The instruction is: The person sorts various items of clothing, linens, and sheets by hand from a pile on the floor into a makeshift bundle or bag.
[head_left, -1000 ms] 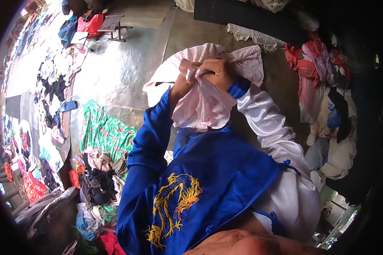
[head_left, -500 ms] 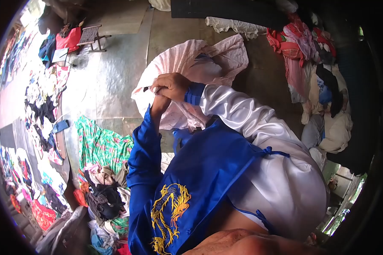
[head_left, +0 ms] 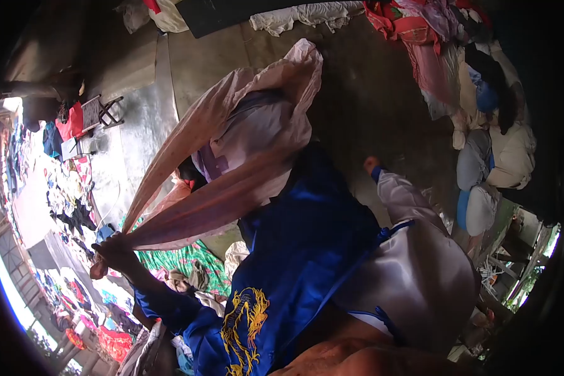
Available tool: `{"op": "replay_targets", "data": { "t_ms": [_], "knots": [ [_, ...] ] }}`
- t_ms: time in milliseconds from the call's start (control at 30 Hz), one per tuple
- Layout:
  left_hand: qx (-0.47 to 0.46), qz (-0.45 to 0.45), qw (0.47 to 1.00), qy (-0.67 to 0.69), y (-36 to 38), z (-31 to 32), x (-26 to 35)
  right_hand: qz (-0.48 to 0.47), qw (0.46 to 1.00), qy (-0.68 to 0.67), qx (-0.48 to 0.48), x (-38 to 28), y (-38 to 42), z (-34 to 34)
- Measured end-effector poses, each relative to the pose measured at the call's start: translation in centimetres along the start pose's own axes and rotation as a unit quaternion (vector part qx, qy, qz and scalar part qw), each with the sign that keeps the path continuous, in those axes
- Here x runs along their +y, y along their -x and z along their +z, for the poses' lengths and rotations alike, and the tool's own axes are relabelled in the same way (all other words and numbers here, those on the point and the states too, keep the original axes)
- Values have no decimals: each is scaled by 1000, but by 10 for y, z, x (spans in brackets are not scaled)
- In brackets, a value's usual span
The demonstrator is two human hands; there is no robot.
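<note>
The left hand (head_left: pixel 114 252) is gripping the pink cloth (head_left: pixel 222 212), which is stretching forward-right. The right hand (head_left: pixel 371 165) is hanging apart, fingers unclear.

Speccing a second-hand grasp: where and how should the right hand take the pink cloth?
Probably by the bunched upper-right corner of the pink cloth, coming from the right: it narrows into a fold that looks easy to close on. The left hand grips the opposite, gathered end; the right hand is apart from the cloth, on the right.
</note>
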State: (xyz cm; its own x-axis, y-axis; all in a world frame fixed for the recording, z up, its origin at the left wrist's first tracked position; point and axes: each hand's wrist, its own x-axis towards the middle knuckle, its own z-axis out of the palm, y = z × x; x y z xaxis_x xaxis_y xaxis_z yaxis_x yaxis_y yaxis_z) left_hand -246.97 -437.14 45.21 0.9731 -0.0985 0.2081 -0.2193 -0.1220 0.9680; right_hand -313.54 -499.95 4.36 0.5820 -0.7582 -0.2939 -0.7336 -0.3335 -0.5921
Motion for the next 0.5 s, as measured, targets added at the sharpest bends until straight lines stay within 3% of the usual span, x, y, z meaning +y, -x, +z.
{"op": "replay_targets", "data": {
  "t_ms": [33,67,100,167,233,267,333,367,400,433,500],
  "knots": [
    [-17,94,957,-273,7,24,-5,117,993,27,-18,38,0,-46],
    [11,104,937,-335,15,50,-1,243,968,33,-52,52,-1,-88],
    [35,30,963,-266,18,80,4,341,937,21,-77,65,-1,-119],
    [93,-93,979,-157,28,132,14,446,889,-38,-95,81,-17,-158],
    [29,-160,986,-46,28,108,-23,467,872,-108,-102,83,-47,-173],
    [120,-181,971,-96,35,149,-6,461,870,-140,-106,85,-61,-172],
    [-74,8,964,-256,47,124,-44,387,889,-217,-111,88,-99,-149],
    [-67,-5,960,-273,61,140,-47,344,898,-248,-116,67,-118,-140],
    [-55,-68,975,-205,70,153,-50,389,861,-312,-96,43,-137,-130],
    [-42,-130,981,-136,76,160,-57,369,874,-291,-126,2,-153,-129],
    [-115,-127,937,-304,85,154,-101,332,875,-301,-184,-60,-179,-126]
  ]
}}
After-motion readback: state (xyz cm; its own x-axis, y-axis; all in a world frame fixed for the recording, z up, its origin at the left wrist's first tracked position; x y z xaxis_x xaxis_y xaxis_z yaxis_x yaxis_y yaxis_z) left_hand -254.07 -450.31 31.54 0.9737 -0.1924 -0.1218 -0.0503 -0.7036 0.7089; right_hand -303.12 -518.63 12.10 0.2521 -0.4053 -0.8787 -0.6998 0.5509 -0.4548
